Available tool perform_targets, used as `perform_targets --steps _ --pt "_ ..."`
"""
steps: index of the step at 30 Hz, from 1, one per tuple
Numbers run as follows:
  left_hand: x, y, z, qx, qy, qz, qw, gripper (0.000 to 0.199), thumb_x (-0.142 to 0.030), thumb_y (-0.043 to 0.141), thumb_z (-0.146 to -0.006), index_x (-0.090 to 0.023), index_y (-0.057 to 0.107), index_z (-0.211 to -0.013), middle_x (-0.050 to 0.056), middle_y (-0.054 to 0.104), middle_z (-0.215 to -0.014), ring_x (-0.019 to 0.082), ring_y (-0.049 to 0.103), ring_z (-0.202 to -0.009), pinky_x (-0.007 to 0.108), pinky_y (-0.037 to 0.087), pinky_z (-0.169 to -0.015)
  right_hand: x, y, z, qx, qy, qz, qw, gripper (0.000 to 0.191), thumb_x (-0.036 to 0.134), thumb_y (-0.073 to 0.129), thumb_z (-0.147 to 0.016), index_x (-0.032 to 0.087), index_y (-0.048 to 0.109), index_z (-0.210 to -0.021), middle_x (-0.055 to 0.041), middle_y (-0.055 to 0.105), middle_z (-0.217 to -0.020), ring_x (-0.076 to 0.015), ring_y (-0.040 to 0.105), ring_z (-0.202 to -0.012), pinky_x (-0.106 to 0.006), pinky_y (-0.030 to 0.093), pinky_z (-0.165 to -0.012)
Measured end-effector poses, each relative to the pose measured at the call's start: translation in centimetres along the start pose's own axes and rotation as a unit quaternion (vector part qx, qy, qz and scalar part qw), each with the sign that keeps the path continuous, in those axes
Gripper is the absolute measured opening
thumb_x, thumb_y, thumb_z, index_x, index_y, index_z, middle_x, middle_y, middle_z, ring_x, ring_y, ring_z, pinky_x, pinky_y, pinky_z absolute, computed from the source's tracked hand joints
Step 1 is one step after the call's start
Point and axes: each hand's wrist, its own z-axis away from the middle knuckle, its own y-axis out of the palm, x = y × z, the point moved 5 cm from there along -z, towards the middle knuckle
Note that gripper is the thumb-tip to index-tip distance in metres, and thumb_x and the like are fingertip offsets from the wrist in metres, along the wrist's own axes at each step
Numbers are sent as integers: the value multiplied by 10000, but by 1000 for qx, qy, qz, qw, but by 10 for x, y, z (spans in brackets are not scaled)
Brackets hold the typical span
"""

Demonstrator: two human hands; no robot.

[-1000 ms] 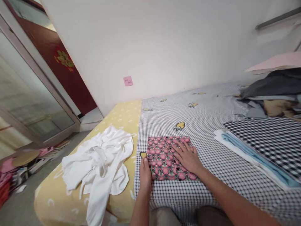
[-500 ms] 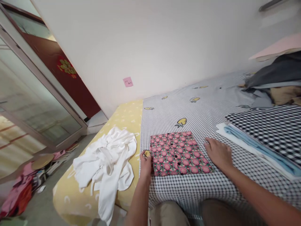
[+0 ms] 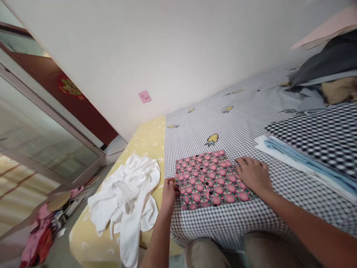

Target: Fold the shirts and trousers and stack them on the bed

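A folded floral shirt (image 3: 212, 178), pink and dark with black buttons down the middle, lies flat on the checked bedsheet. At its left edge is my left hand (image 3: 169, 193), its fingers curled against the fabric; their tips are partly hidden. Flat along the right edge rests my right hand (image 3: 254, 175), open, fingertips touching the shirt. To the left, a crumpled white garment (image 3: 131, 197) is heaped on the yellow part of the bed.
Folded blue and white cloths (image 3: 301, 156) lie on the right beside a black-and-white checked cloth (image 3: 320, 134). Dark clothes (image 3: 326, 59) are piled behind them. A pink note (image 3: 145, 96) sticks to the wall. On the left stands a glass door (image 3: 52, 126), with items on the floor.
My right hand has moved left from the sheet onto the shirt's right edge. My left hand's fingers have curled closer at the left edge. The view has shifted slightly.
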Motion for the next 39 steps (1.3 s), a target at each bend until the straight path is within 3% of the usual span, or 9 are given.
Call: perform_targets --steps 5,9,14,18,21,23,25,32,39 --pt "-3 4 9 49 -24 -3 999 368 -562 608 -790 -197 597 -835 29 648 -778 155 633 -703 282 527 -641 2 -1 1 -16 -11 11 1000 300 287 456 -994 188 704 -1133 -133 702 -1205 -288 599 -1069 -452 357 -929" --pt "-5 4 11 66 -33 -8 997 443 -626 609 -768 -198 603 -880 26 668 -801 158 638 -710 303 531 -684 2 -1 1 -22 -23 20 999 304 283 439 -1003 176 698 -1123 -141 702 -1175 -287 593 -1050 -451 349 -921" --pt "-6 9 5 78 -33 -56 995 522 -693 628 -731 -182 609 -839 -1 626 -733 148 588 -666 283 483 -639 3 0 0 -15 -15 27 999 283 281 457 -996 183 696 -1110 -126 702 -1146 -278 598 -1041 -446 351 -916" --pt "-6 18 1 73 -15 -115 991 429 -585 734 -687 -178 608 -735 -1 598 -672 168 575 -678 289 466 -642 4 1 0 -16 -16 32 999 270 276 473 -990 189 691 -1124 -115 699 -1159 -278 598 -1059 -447 350 -924" --pt "-6 20 2 42 6 -135 990 399 -450 700 -761 -160 614 -1022 60 679 -904 198 637 -803 319 511 -734 4 1 1 -17 -15 37 999 269 281 471 -993 194 687 -1128 -113 700 -1174 -277 596 -1063 -442 346 -928" --pt "-8 18 4 6 27 -146 989 499 -366 638 -817 -159 504 -1250 127 649 -1168 212 653 -963 347 519 -850 4 0 1 -19 -14 41 999 272 283 466 -996 195 686 -1131 -112 699 -1180 -275 596 -1063 -439 343 -927" --pt "-9 14 7 -16 47 -159 986 504 -312 595 -843 -175 446 -1305 151 593 -1294 214 634 -1077 361 497 -940 4 0 0 -18 -15 44 999 270 283 467 -996 196 685 -1131 -109 698 -1179 -273 597 -1060 -435 344 -919" --pt "-8 16 6 6 66 -209 976 175 -325 539 -879 -204 567 -1002 66 699 -968 193 660 -862 321 506 -818 4 3 -7 6 0 55 998 249 277 476 -986 191 679 -1102 -110 699 -1110 -288 598 -1004 -427 351 -847" --pt "-14 24 -1 -14 70 -284 956 333 -420 612 -829 -231 498 -580 1 569 -657 188 552 -696 305 398 -697 4 5 -8 5 6 52 999 236 273 485 -987 198 682 -1093 -110 697 -1151 -285 595 -1036 -424 346 -867"
